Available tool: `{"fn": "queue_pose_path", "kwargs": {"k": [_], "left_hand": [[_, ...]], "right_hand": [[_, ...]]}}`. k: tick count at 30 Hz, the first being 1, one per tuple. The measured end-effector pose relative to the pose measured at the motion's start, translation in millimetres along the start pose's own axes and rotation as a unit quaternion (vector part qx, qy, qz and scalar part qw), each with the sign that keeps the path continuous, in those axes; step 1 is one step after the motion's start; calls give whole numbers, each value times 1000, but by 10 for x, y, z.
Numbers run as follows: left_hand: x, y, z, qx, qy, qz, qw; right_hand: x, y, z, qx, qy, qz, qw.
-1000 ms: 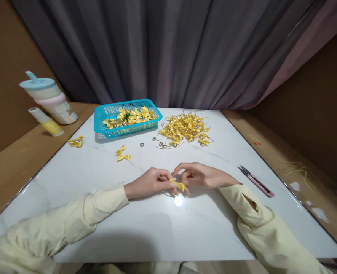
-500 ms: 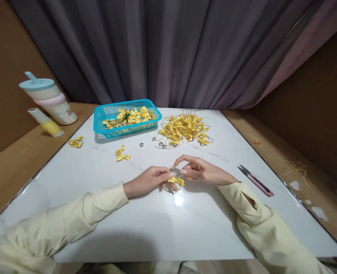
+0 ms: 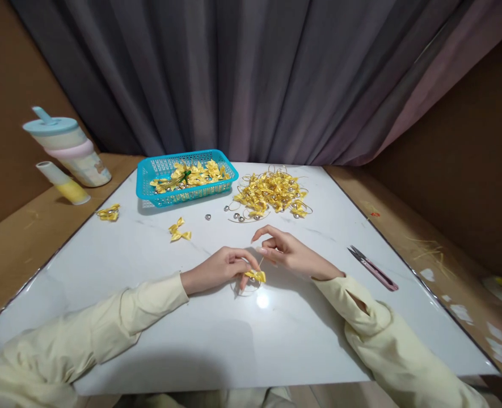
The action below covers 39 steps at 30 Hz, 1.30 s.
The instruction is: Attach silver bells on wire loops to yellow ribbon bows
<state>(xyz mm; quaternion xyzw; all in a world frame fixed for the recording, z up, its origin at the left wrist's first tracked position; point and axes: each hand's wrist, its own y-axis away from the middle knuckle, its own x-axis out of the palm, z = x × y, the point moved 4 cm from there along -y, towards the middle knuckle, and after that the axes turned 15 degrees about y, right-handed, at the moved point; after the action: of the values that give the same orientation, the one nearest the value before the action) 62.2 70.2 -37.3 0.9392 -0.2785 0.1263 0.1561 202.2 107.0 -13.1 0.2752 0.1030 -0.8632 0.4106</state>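
My left hand (image 3: 219, 268) rests on the white table (image 3: 276, 340) and pinches a small yellow ribbon bow (image 3: 255, 276) with a thin gold loop under it. My right hand (image 3: 287, 253) hovers just right of it, thumb and forefinger pinched on a fine gold thread that runs down to the bow. A loose yellow bow (image 3: 179, 230) lies farther left on the table. Both arms wear pale yellow sleeves.
A blue basket (image 3: 148, 184) of yellow bows stands at the back left, with a pile of bows with gold loops and silver bells (image 3: 271, 192) beside it. Pink thread snips (image 3: 372, 268) lie at the right. A lidded tumbler (image 3: 70, 147), a small tube (image 3: 63, 182) and another bow (image 3: 108, 213) sit at the left.
My right hand has lifted off the bow and drawn up and back, pulling a thread taut. The left hand keeps its pinch on the bow.
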Motion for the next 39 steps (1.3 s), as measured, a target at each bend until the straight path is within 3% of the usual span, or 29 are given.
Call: {"fn": "queue_pose_path", "kwargs": {"k": [9,13,16,19,22,28,31,34,36,39], "left_hand": [[108,-55,-96,61,-139,17,988],[131,-91,-127,77,-83,27,993],[85,-123,-77,30,5,-6,1000],[56,-155,-20,10,81,-16,997],[41,-174,11,8,125,-12,992],[-14,-186,10,26,178,-11,984],[-38,-188,-2,39,180,-17,983],[-50,-190,-11,50,179,-17,983],[-58,-195,-11,54,182,-19,982],[-74,-204,-1,57,187,-26,980]], "right_hand": [[-30,-52,370,-63,229,-23,971],[-324,156,324,-57,385,-132,912],[-622,508,92,86,535,-165,824],[-823,961,-231,316,623,-108,707],[-790,1272,-457,406,628,-53,662],[-590,1335,-651,398,646,-72,648],[-610,1316,-700,378,670,-96,632],[-686,1361,-720,376,659,-140,636],[-727,1407,-663,369,606,-219,670],[-676,1408,-492,319,412,-332,786]]}}
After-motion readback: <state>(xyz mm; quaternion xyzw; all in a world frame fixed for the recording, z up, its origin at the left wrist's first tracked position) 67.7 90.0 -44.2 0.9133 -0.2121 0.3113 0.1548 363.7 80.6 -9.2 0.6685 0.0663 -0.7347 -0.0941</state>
